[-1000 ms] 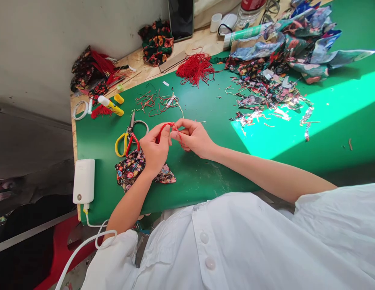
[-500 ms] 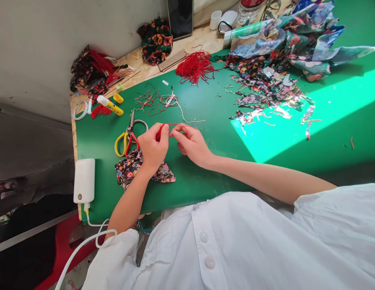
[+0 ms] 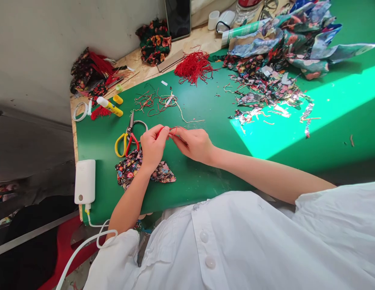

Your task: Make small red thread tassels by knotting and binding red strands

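My left hand (image 3: 153, 147) and my right hand (image 3: 194, 143) meet above the green table (image 3: 205, 173), fingertips pinched together on a thin red cord (image 3: 172, 129). The cord loops between both hands. Under my left wrist lies a piece of dark floral fabric (image 3: 131, 171). Scissors with yellow and red handles (image 3: 127, 139) rest just left of my left hand.
A white power bank (image 3: 84, 182) with a cable sits at the table's left edge. Loose thread offcuts (image 3: 157, 100), a red thread bundle (image 3: 193, 66), a yellow glue stick (image 3: 109, 106), floral fabric scraps (image 3: 266, 88) and a phone (image 3: 178, 18) lie further back.
My right hand has shifted slightly left and closed in on my left hand, drawing the red cord tighter between the fingertips. The view has drifted a little.
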{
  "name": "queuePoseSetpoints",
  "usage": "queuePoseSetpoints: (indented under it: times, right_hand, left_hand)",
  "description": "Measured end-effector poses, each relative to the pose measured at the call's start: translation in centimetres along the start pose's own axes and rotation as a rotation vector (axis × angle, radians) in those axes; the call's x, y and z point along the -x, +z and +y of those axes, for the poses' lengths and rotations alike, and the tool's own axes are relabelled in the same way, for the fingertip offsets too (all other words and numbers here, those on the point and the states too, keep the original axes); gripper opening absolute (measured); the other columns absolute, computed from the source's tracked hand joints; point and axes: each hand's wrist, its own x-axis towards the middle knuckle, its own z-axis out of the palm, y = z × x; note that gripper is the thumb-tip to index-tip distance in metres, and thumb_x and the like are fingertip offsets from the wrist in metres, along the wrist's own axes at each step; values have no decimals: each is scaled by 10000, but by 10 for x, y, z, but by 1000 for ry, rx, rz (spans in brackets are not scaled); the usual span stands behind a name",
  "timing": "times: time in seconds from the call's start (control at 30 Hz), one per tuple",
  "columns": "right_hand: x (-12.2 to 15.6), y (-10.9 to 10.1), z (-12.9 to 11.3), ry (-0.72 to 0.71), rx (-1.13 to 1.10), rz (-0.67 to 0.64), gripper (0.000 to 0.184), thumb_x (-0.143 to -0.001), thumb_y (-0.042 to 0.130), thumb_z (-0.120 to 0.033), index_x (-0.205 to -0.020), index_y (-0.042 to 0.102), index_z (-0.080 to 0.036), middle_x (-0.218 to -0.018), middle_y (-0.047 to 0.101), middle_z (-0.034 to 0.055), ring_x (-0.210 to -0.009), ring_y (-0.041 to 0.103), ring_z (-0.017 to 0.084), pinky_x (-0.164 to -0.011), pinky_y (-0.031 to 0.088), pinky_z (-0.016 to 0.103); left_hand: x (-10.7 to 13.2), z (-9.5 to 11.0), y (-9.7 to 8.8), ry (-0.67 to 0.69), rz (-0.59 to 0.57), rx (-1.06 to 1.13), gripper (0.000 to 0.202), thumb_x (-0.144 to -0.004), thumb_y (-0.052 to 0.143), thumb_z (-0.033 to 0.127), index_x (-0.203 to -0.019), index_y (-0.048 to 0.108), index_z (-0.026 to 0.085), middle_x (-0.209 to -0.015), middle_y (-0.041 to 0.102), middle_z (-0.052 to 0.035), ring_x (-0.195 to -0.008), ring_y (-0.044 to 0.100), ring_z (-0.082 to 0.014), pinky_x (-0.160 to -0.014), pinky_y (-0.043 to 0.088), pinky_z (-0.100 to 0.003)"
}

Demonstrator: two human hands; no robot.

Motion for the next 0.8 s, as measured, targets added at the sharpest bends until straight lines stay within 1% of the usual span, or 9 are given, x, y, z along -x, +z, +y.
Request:
queuePoseSetpoints:
  times: [0.07, 0.13, 0.2, 0.23, 0.3, 0.4, 0.5, 0.63, 0.8]
  right_hand:
    - [-1, -2, 8, -118, 91, 17, 202, -958, 425, -212, -937, 623, -178, -625, 637, -29, -520, 528, 62, -508, 342, 191]
    - [-4, -4, 13, -221, 152, 30, 205, -940, 446, -177, -903, 648, -185, -536, 572, -46, -486, 478, 64, -490, 312, 204]
    - [-7, -7, 16, -241, 162, 17, 219, -927, 457, -165, -874, 668, -190, -478, 498, -54, -462, 414, 67, -484, 288, 213]
    - [-8, -8, 16, -210, 145, 0, 229, -927, 457, -175, -866, 677, -193, -468, 473, -54, -459, 389, 69, -485, 281, 215]
    - [-10, -10, 14, -99, 69, -53, 248, -931, 454, -218, -861, 691, -204, -478, 453, -48, -471, 363, 73, -493, 276, 216]
    - [-12, -13, 12, 63, -64, -142, 274, -924, 450, -293, -850, 706, -228, -524, 472, -29, -503, 357, 84, -506, 278, 224]
    - [-13, -14, 13, 171, -139, -202, 301, -909, 445, -357, -838, 712, -237, -558, 495, -10, -525, 355, 97, -524, 293, 232]
    - [-13, -15, 15, 201, -164, -224, 365, -912, 393, -409, -808, 696, -234, -523, 461, -7, -520, 321, 108, -525, 288, 247]
    - [-12, -13, 16, 206, -202, -207, 374, -908, 400, -443, -765, 671, -230, -518, 437, -10, -517, 303, 107, -528, 272, 259]
  left_hand:
    - [1, 3, 0, -76, -47, 116, 339, -794, 581, 341, -533, 429, 189, -444, 265, 70, -390, 231, -61, -391, 198, -230]
    - [1, 7, 0, -142, -81, 230, 329, -778, 584, 317, -518, 431, 188, -425, 247, 77, -366, 201, -52, -362, 163, -222]
    - [2, 10, -1, -183, -99, 307, 324, -761, 593, 304, -505, 435, 184, -411, 241, 81, -356, 186, -44, -347, 144, -210]
    - [2, 11, -1, -193, -105, 329, 321, -754, 599, 304, -504, 439, 182, -408, 242, 83, -354, 184, -40, -342, 143, -203]
    - [2, 12, -1, -205, -123, 356, 320, -746, 613, 317, -510, 447, 180, -405, 245, 86, -351, 183, -34, -337, 149, -191]
    - [3, 14, -1, -228, -176, 395, 327, -739, 631, 357, -528, 456, 179, -405, 240, 92, -350, 181, -29, -332, 157, -180]
    - [4, 15, -1, -240, -248, 423, 347, -740, 637, 432, -569, 467, 182, -422, 238, 95, -359, 187, -31, -331, 171, -174]
    - [6, 17, -2, -218, -316, 431, 371, -750, 636, 502, -632, 490, 182, -458, 265, 88, -385, 222, -39, -342, 199, -174]
    - [6, 14, -5, -161, -368, 428, 333, -789, 624, 476, -668, 521, 183, -492, 298, 70, -411, 244, -50, -361, 204, -192]
